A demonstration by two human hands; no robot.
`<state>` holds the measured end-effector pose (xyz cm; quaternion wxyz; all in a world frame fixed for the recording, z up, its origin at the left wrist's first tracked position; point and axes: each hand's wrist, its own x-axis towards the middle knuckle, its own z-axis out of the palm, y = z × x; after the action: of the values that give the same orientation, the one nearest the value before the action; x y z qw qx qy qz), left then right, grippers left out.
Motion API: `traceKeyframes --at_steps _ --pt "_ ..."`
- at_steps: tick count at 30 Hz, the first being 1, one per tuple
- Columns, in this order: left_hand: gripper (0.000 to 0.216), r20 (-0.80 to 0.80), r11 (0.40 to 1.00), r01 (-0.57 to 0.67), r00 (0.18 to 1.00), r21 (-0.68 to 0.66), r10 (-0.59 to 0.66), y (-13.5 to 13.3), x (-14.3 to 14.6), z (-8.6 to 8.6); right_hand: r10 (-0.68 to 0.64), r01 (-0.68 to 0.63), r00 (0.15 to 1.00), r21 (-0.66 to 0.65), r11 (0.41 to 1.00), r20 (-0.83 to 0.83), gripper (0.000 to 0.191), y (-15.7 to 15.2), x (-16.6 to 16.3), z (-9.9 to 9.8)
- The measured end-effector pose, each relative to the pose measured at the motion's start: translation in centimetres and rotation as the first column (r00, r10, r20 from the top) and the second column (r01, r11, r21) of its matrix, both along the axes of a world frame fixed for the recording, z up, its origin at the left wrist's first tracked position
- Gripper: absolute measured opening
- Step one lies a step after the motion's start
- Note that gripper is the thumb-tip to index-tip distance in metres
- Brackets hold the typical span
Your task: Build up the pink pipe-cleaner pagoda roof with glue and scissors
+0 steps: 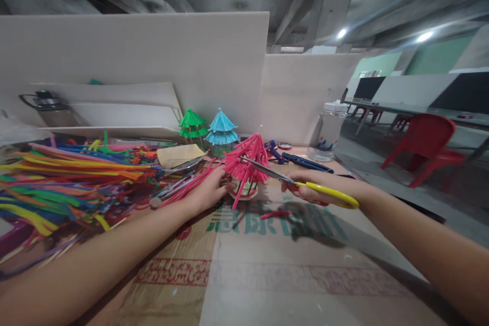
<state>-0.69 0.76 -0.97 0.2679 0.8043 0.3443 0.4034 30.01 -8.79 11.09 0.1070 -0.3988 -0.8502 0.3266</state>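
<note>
A small pink pavilion model (pixel 247 163) made of pipe cleaners stands on the cardboard-covered table (pixel 267 275). My left hand (pixel 209 189) grips its base from the left side. Yellow-handled scissors (pixel 301 183) sit in my right hand (pixel 317 191), their blades reaching into the pink roof fringe. A short cut piece of pink pipe cleaner (pixel 275 213) lies on the cardboard just below the model. A green pavilion model (pixel 193 126) and a blue pavilion model (pixel 221 131) stand behind it near the white partition.
A big heap of coloured pipe cleaners (pixel 69 183) covers the table's left side. A clear plastic jar (pixel 327 132) stands at the back right, with blue tools (pixel 305 162) beside it. Red chairs (pixel 426 147) and long tables fill the room to the right.
</note>
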Motion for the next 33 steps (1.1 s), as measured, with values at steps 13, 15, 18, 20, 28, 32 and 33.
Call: traceKeyframes --at_steps 13,15,18,20,28,32,33 --pt "0.015 0.02 0.998 0.038 0.999 0.043 -0.039 -1.0 0.3 1.0 0.03 -0.037 0.999 0.161 0.986 0.043 0.065 0.1 -0.4 -0.3" --pt "0.014 0.036 0.999 0.033 0.999 0.026 -0.034 -1.1 0.4 1.1 0.014 -0.018 1.0 0.133 0.991 0.026 0.063 0.2 -0.4 -0.6" --pt "0.015 0.018 0.999 0.021 1.0 0.025 -0.022 -1.1 0.4 1.1 -0.038 0.037 0.999 0.079 0.996 0.003 0.057 0.3 -0.4 -1.2" --pt "0.018 -0.007 0.999 0.017 1.0 0.041 -0.017 -0.9 0.3 1.0 -0.07 0.07 0.998 0.025 0.997 0.0 0.053 0.3 -0.4 -1.4" --pt "0.025 -0.052 1.0 0.015 0.999 0.022 -0.014 0.2 -0.3 -0.3 -0.051 0.046 0.999 0.203 0.978 0.016 0.038 1.5 -0.3 -2.0" --pt "0.025 -0.077 0.999 -0.017 0.997 0.041 0.021 0.4 -0.4 -0.5 -0.058 0.047 0.998 0.254 0.966 0.036 0.038 2.6 -0.1 -3.2" --pt "0.025 -0.091 0.998 -0.038 0.995 0.046 0.042 0.4 -0.4 -0.5 -0.069 0.056 0.997 0.248 0.967 0.043 0.037 2.6 -0.1 -3.4"
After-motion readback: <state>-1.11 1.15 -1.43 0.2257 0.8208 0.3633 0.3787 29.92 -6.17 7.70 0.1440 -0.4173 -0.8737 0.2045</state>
